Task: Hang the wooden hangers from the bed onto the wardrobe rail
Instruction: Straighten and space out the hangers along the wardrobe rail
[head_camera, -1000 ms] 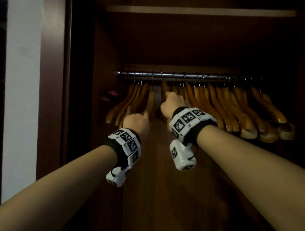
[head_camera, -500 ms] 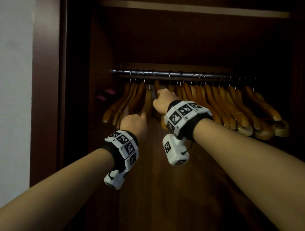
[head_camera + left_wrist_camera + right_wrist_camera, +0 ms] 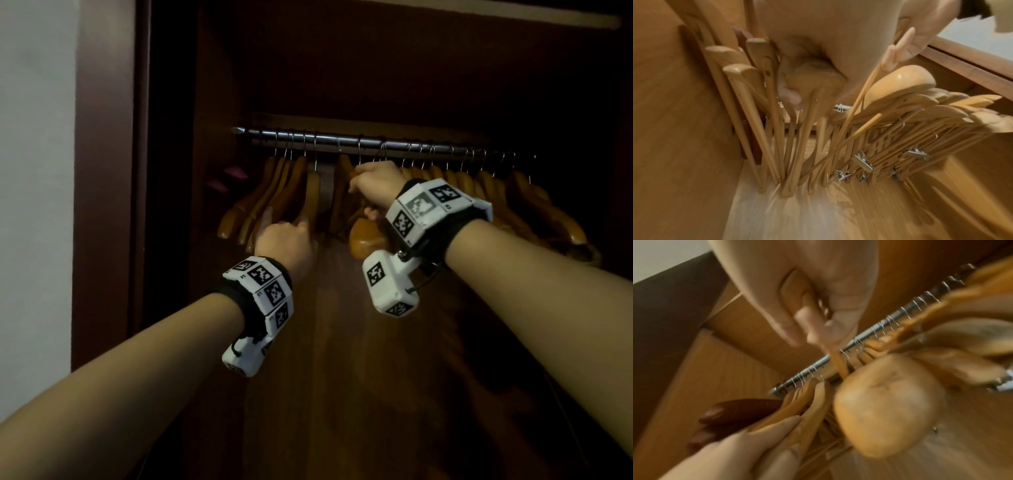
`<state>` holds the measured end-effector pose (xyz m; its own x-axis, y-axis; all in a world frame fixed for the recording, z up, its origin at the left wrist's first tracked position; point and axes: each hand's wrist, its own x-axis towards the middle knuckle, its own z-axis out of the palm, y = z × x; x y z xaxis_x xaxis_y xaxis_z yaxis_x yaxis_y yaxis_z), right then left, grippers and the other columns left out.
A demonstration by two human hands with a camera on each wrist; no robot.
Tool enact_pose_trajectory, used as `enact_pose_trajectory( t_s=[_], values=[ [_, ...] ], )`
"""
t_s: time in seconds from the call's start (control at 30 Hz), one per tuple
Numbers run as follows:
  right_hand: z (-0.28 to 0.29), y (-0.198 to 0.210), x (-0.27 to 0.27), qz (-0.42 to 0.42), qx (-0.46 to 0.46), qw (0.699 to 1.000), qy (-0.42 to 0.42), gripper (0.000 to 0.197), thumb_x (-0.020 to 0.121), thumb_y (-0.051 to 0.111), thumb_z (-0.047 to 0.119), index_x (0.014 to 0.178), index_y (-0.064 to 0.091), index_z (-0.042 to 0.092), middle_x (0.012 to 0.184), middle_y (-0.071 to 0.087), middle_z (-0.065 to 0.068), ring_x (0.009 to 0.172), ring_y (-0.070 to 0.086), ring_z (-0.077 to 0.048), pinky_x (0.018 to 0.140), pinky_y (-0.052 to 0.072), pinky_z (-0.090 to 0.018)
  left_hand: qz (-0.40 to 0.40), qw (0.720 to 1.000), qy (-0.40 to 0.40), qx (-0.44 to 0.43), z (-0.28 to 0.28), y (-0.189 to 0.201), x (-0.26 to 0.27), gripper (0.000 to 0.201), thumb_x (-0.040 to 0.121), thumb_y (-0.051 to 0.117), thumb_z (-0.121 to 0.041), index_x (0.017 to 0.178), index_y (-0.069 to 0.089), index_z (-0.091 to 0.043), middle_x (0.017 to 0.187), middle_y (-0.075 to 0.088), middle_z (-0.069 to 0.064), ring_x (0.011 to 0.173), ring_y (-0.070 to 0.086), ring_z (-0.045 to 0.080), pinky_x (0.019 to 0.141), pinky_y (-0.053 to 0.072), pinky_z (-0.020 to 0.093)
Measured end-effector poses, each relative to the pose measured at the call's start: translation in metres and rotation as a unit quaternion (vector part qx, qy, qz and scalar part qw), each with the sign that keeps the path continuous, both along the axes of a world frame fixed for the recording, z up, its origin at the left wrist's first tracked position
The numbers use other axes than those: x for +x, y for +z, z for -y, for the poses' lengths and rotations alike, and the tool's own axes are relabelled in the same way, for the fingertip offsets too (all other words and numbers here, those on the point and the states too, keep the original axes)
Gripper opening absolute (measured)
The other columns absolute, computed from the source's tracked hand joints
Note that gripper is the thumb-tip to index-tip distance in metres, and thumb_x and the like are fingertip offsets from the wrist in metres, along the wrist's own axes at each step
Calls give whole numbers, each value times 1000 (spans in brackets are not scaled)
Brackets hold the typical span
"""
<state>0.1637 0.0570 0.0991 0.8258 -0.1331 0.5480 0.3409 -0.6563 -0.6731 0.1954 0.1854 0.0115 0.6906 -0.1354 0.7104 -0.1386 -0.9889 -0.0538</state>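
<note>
Right hand [image 3: 375, 186] grips hanger [image 3: 366, 236] under rail [image 3: 342, 139]; left hand [image 3: 286, 240], fingers straight, presses neighbours aside. Risk: hook misses rail, or snags adjacent hooks.

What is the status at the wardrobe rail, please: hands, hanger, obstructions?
Right hand grips light wooden hanger below chrome wardrobe rail. Left hand touches left hanger cluster. Packed hangers flank the gap.

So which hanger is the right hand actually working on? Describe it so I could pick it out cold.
Find the metal rail across the wardrobe; hangers crowd both ends with a gap between. The hanger sits at that gap's right edge, gripped near its top by the right hand. Unlike its neighbours, its broad rounded end points toward the camera.
</note>
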Motion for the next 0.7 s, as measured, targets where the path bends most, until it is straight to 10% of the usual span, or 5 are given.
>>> enact_pose_trajectory(
  t_s=[0.37, 0.7],
  values=[
    [4, 11, -15, 47, 8, 997, -57, 34, 88, 48, 12, 120, 58, 9, 81, 55, -9, 60, 48, -19, 47, 44, -23, 3, 1000, -15, -10, -2, -2, 2, 47, 97, 32, -36, 140, 37, -19, 102, 67, 9, 106, 60, 26, 116, 3, 40],
    [-2, 7, -29, 83, -72, 991, -73, 36, 89, 45, 16, 121, 60, 17, 98, 61, -8, 86, 53, -22, 72, 42, -29, -7, 1000, -8, -10, -1, -2, 3, 47, 97, 33, -38, 139, 38, -18, 100, 67, 8, 106, 60, 26, 117, 4, 41]
  ],
)
